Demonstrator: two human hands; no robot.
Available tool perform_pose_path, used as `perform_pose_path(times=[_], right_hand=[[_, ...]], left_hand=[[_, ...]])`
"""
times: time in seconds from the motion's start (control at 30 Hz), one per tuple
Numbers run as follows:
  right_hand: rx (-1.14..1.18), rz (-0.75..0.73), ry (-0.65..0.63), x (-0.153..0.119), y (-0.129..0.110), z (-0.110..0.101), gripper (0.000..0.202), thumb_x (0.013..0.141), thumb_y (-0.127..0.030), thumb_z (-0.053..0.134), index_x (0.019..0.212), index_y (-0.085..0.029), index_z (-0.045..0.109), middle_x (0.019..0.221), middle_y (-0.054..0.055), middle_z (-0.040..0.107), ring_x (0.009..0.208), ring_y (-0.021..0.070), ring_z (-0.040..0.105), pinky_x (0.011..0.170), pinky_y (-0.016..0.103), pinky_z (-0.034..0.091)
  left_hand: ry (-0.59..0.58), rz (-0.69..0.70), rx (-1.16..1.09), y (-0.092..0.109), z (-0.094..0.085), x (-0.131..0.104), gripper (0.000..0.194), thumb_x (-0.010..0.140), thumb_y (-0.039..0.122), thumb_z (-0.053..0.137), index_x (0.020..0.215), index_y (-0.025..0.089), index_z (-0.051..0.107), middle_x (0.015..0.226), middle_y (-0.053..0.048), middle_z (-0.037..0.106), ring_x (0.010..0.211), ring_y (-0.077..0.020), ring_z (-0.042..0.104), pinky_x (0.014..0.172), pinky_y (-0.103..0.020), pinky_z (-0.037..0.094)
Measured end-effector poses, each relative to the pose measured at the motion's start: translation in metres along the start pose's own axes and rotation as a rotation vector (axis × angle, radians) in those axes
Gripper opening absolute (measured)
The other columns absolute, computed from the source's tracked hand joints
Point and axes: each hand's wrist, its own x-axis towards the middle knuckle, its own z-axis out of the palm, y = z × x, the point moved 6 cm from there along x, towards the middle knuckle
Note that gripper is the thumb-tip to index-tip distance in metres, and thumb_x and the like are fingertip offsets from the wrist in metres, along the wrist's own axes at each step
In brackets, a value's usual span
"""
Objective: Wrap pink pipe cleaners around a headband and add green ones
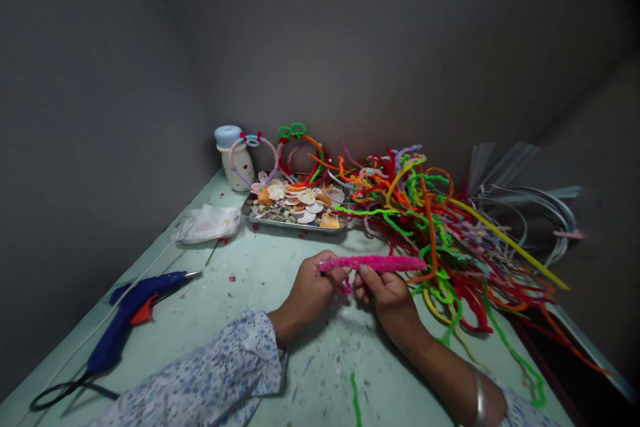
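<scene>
A bright pink fuzzy pipe cleaner strip [390, 263] lies level across both hands above the middle of the table. My left hand [316, 287] is closed on its left end, thumb and fingers pinching it. My right hand [387, 293] pinches it near the middle from below, and the right part of the strip sticks out past the fingers. A small pink loop or tail [345, 287] hangs between the two hands. Whether the strip is one thick piece or several wound together, I cannot tell.
A blue glue gun [117, 323] with its cord lies at left. Behind stand a metal tray [295, 223] of shells, decorated headbands [303, 153], a white jar [237, 163] and a plastic packet [210, 223]. Tangled pipe cleaners [425, 213] and clear hoops [560, 227] cover the right side.
</scene>
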Motion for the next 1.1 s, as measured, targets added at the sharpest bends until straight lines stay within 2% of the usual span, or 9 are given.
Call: perform_pose_path(times=[0.27,0.43,0.63,0.87,1.1], right_hand=[[0.017,0.024,0.009,-0.001,0.002,0.003,0.043,0.074,-0.057,0.063,0.062,-0.016,0.061,0.051,0.0,0.056,0.046,0.0093,0.047,0.046,0.021,0.037],[0.081,-0.046,-0.027,-0.004,-0.006,0.006,0.04,0.075,-0.055,0.063,0.066,-0.016,0.06,0.053,-0.001,0.055,0.046,0.0087,0.047,0.046,0.021,0.038],[0.041,0.004,0.023,-0.003,-0.007,0.004,0.044,0.071,-0.058,0.065,0.061,-0.015,0.059,0.049,-0.001,0.054,0.045,0.0087,0.046,0.045,0.021,0.037],[0.049,-0.023,0.01,-0.005,-0.012,0.005,0.042,0.071,-0.057,0.065,0.064,-0.016,0.058,0.053,-0.001,0.055,0.047,0.0091,0.047,0.046,0.021,0.037],[0.081,-0.064,-0.041,-0.004,-0.011,0.006,0.038,0.074,-0.054,0.065,0.068,-0.017,0.058,0.056,-0.002,0.056,0.048,0.0092,0.047,0.047,0.021,0.038]], left_hand=[[-0.004,-0.017,-0.053,0.004,0.001,0.0,0.019,0.08,0.03,0.06,0.074,0.012,0.06,0.061,-0.001,0.059,0.052,-0.0106,0.051,0.05,-0.022,0.038],[0.021,-0.017,-0.097,0.008,0.001,0.0,0.02,0.077,0.028,0.064,0.063,0.014,0.06,0.054,0.001,0.057,0.05,-0.0096,0.05,0.051,-0.021,0.038],[-0.059,-0.037,-0.17,0.01,0.008,-0.001,0.024,0.079,0.031,0.061,0.062,0.013,0.06,0.051,0.0,0.056,0.045,-0.0092,0.047,0.048,-0.021,0.036],[-0.017,-0.031,-0.15,0.004,0.002,-0.002,0.029,0.081,0.034,0.059,0.06,0.014,0.055,0.05,0.002,0.05,0.044,-0.0078,0.043,0.045,-0.02,0.031],[0.042,-0.044,-0.121,0.002,-0.001,0.0,0.023,0.078,0.026,0.059,0.059,0.014,0.053,0.05,0.003,0.045,0.046,-0.007,0.039,0.046,-0.02,0.03]])
